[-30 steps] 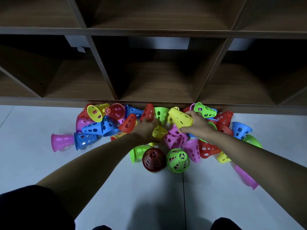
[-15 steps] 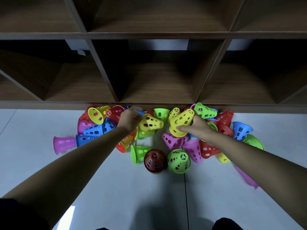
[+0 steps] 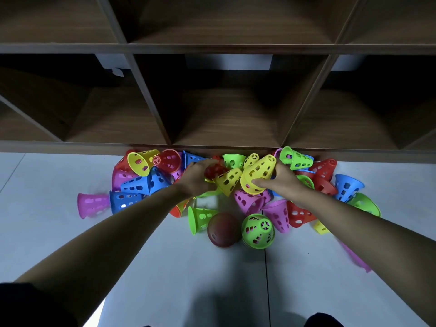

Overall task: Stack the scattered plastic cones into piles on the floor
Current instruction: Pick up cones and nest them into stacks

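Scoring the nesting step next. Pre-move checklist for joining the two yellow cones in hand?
1. Right hand grips right yellow cone: ok.
2. Left hand grips left yellow cone: ok.
3. Cones lined up mouth to tip: not ok, side by side.
4. Left hand holds just one cone: cannot tell, red shape under fingers.
5. Bare floor for a pile: ok.

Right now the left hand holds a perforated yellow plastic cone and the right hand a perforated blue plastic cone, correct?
Not quite. The head view shows the right hand gripping a perforated yellow plastic cone, not a blue one. The left hand does hold a second yellow cone.
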